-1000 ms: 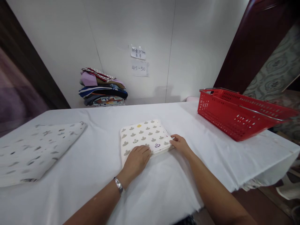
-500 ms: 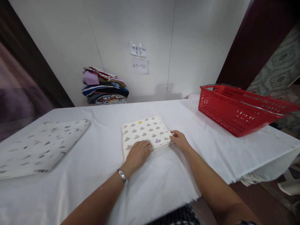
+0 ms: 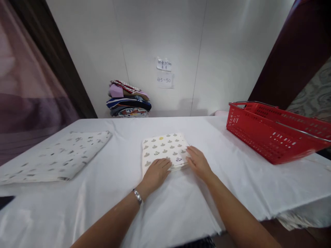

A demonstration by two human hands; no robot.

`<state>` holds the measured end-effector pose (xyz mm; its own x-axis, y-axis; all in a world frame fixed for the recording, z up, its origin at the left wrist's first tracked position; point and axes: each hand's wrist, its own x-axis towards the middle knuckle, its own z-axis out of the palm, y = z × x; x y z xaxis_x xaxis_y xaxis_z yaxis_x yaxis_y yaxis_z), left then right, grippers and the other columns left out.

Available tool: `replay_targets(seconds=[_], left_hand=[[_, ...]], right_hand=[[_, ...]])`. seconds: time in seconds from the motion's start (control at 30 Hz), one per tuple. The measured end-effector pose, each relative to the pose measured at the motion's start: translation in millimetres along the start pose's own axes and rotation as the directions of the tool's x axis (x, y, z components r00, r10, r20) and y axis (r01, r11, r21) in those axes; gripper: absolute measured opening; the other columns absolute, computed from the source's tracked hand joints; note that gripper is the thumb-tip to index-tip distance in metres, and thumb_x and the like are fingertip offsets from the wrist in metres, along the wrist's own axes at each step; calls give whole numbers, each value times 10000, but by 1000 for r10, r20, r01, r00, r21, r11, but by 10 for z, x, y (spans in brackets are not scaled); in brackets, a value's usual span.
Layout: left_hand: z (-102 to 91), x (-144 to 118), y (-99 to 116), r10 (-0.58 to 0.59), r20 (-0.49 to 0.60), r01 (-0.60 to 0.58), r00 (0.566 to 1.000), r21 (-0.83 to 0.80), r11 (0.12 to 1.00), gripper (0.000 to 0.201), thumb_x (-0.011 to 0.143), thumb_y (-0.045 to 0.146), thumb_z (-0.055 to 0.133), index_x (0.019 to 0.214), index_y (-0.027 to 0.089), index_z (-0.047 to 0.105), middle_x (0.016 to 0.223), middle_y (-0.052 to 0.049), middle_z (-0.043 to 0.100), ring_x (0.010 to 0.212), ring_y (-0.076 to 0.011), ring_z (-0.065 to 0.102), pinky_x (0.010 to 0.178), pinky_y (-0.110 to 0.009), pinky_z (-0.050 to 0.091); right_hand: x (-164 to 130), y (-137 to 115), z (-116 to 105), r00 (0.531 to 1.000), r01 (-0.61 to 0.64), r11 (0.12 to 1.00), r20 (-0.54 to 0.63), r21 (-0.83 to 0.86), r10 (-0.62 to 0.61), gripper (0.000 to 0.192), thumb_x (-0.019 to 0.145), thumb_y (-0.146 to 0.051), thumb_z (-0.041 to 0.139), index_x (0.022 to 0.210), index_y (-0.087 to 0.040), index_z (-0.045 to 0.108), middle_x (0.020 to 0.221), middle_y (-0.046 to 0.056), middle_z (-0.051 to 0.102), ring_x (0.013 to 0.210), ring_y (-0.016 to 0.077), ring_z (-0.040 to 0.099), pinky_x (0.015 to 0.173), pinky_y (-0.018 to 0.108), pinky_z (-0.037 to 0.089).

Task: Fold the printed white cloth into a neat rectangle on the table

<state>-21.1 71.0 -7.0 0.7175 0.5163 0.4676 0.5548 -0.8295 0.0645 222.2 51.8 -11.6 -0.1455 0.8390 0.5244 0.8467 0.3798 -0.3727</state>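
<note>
A folded white cloth with grey mushroom-like prints, one yellow and one purple, lies flat on the white-covered table. My left hand, below a silver bracelet, rests flat on the cloth's near left part with its fingers stretched out. At the cloth's right edge, my right hand touches its near corner, fingers extended. Neither hand is closed around the fabric. The cloth's near left corner is partly hidden by my left hand.
To the left lies a larger white cloth with dark prints. A stack of folded fabrics stands by the back wall. On the right sits a red plastic basket with metal handles. Handwritten paper signs hang on the wall.
My right hand has gone from pinching the cloth's right corner to lying with straightened fingers against that edge. My left hand stays on the cloth. The view has shifted slightly to the left.
</note>
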Motion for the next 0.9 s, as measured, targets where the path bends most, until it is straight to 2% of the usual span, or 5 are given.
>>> replay_targets(seconds=[0.1,0.23,0.5,0.73,0.9], left_hand=[[-4,16,20,-19,9,19,1000,7,1000,229,890,230,462,1091,191,566,1152,-72,620,1072,-204,557,904,-394,442],[-2,-43,7,-65,39,64,997,15,998,264,893,241,472,1138,187,553,1209,-69,596,1128,-204,531,945,-399,417],[-93,-358,-115,-173,30,174,984,-48,984,309,912,286,450,1205,227,527,1265,-39,563,1222,-206,456,1018,-443,348],[-160,-423,-170,-213,-48,205,976,-129,970,289,861,368,541,1102,222,604,1206,-47,603,1170,-223,490,984,-438,382],[-145,-401,-152,-229,-77,218,970,-133,967,199,880,294,511,1014,230,643,1136,-35,637,1093,-211,535,957,-421,400]], right_hand=[[1,-89,54,968,82,996,239,-20,-75,398,902,-339,386,1280,-263,488,1340,64,493,1271,227,389,1054,464,256],[-13,-65,85,943,75,996,329,-43,-57,414,921,-369,361,1312,-270,454,1387,62,444,1301,213,355,1075,470,205],[-65,-27,79,962,95,994,262,-45,-80,406,924,-378,369,1278,-229,503,1368,69,467,1303,229,357,1077,487,223],[-125,-139,151,956,286,958,65,8,-286,329,912,-283,428,1206,-233,566,1219,68,599,1233,234,449,1056,500,290],[-89,-206,233,939,338,941,62,28,-339,301,914,-270,439,1173,-230,587,1171,68,627,1159,231,516,1008,474,377]])
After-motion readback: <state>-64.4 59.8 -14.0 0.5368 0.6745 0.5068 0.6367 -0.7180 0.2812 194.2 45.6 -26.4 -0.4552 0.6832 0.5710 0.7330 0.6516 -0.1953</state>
